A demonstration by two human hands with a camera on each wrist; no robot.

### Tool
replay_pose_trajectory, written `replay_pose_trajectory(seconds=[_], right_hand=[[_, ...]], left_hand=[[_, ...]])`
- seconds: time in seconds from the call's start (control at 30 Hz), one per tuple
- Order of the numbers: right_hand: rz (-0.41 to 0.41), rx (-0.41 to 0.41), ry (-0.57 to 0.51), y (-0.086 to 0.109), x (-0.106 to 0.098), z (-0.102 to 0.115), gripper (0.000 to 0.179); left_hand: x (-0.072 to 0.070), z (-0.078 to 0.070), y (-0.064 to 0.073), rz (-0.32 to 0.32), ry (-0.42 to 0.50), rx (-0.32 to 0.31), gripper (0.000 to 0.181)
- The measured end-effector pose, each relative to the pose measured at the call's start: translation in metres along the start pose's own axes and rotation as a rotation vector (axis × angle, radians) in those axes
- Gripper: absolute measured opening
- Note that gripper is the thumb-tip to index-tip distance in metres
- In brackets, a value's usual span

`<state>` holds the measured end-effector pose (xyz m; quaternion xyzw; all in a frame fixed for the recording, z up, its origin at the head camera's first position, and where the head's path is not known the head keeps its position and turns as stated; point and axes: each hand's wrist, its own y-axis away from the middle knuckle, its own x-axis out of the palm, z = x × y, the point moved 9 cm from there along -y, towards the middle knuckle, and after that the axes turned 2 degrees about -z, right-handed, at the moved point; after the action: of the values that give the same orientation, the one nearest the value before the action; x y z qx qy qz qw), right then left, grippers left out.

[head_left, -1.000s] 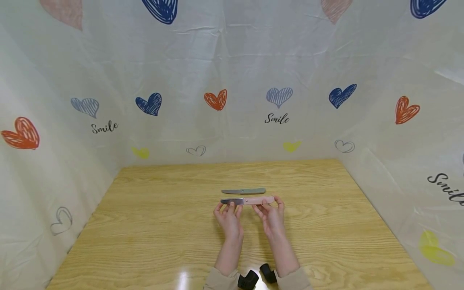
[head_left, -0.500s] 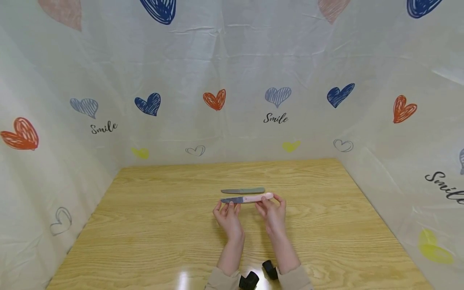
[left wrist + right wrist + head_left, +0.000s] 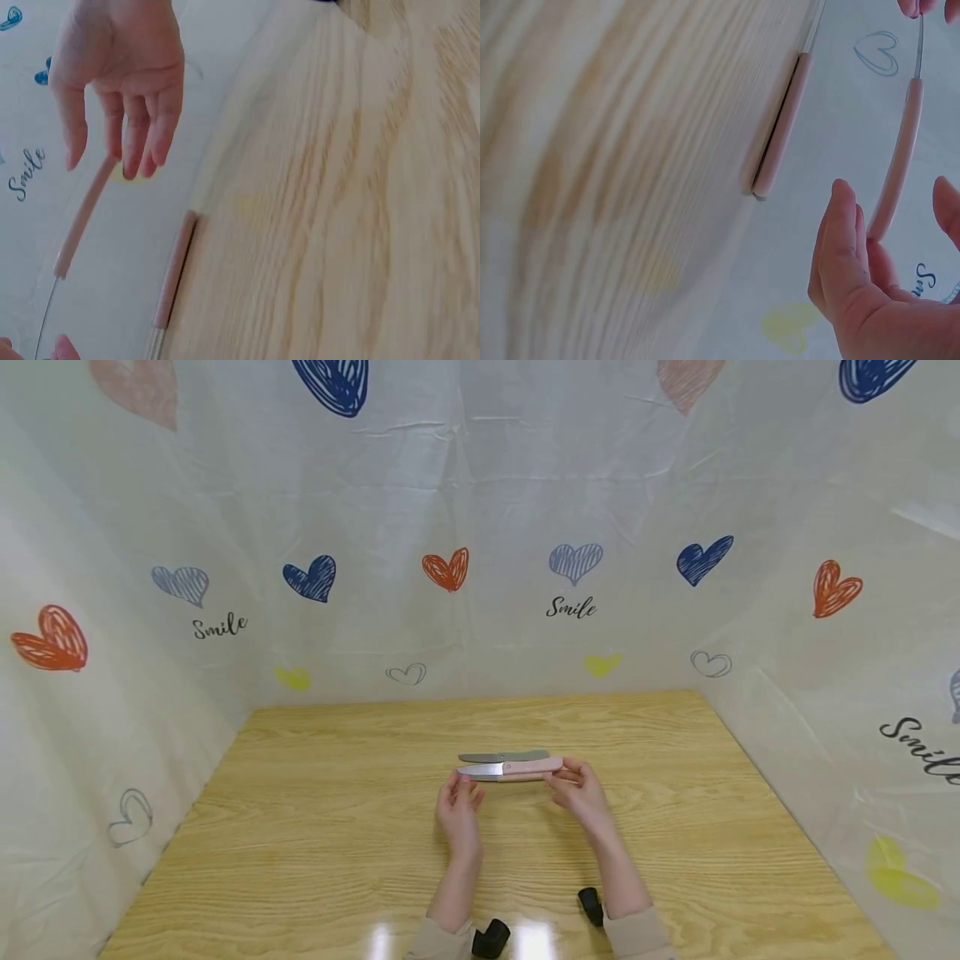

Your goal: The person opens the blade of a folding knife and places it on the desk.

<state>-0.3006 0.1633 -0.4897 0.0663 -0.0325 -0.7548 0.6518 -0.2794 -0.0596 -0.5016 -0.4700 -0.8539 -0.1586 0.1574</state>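
Note:
A pink-handled table knife point(image 3: 534, 766) is held up level over the table, its silver blade point(image 3: 480, 769) pointing left. My left hand point(image 3: 457, 818) pinches the blade near its tip with thumb and fingertips. My right hand point(image 3: 585, 797) has its fingers at the handle's end; the right wrist view shows them straight, with the thumb point(image 3: 946, 211) apart from the handle. A second pink-handled knife point(image 3: 176, 271) lies on the table below the held one. Just behind, a green-handled knife point(image 3: 527, 755) lies in the same direction, partly covered by the held knife in the head view.
The wooden table point(image 3: 300, 810) reaches back to a white hanging sheet point(image 3: 495, 518) printed with hearts and "Smile". Black camera mounts, a left one point(image 3: 491, 938) and a right one point(image 3: 590, 907), sit at the wrists beside beige sleeves.
My right hand has shifted right toward the handle's end, and my left hand has moved slightly left toward the blade tip. The held knife is a little higher in view, uncovering the second pink-handled knife.

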Motion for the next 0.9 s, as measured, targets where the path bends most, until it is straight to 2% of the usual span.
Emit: replay_pose_trajectory(seconds=[0.1, 0.2, 0.33, 0.4, 0.7, 0.9], right_hand=[[0.042, -0.001, 0.065, 0.002, -0.003, 0.0, 0.058], [0.078, -0.006, 0.133, 0.002, -0.006, -0.001, 0.058], [0.12, -0.013, 0.207, 0.003, -0.008, 0.0, 0.06], [0.14, -0.005, 0.232, 0.002, -0.008, -0.001, 0.06], [0.228, 0.016, 0.355, 0.0, -0.009, 0.0, 0.065], [0.325, 0.044, 0.407, -0.001, -0.006, -0.004, 0.069]], left_hand=[[-0.004, 0.0, -0.007, 0.037, -0.12, 0.016, 0.036], [-0.009, -0.001, -0.013, 0.066, -0.285, 0.049, 0.035], [-0.014, -0.006, -0.017, 0.111, -0.491, 0.08, 0.035], [-0.015, -0.007, -0.018, 0.137, -0.56, 0.083, 0.037], [-0.012, -0.005, -0.021, 0.249, -0.699, 0.091, 0.044], [-0.017, 0.001, -0.031, 0.349, -0.763, 0.047, 0.039]])
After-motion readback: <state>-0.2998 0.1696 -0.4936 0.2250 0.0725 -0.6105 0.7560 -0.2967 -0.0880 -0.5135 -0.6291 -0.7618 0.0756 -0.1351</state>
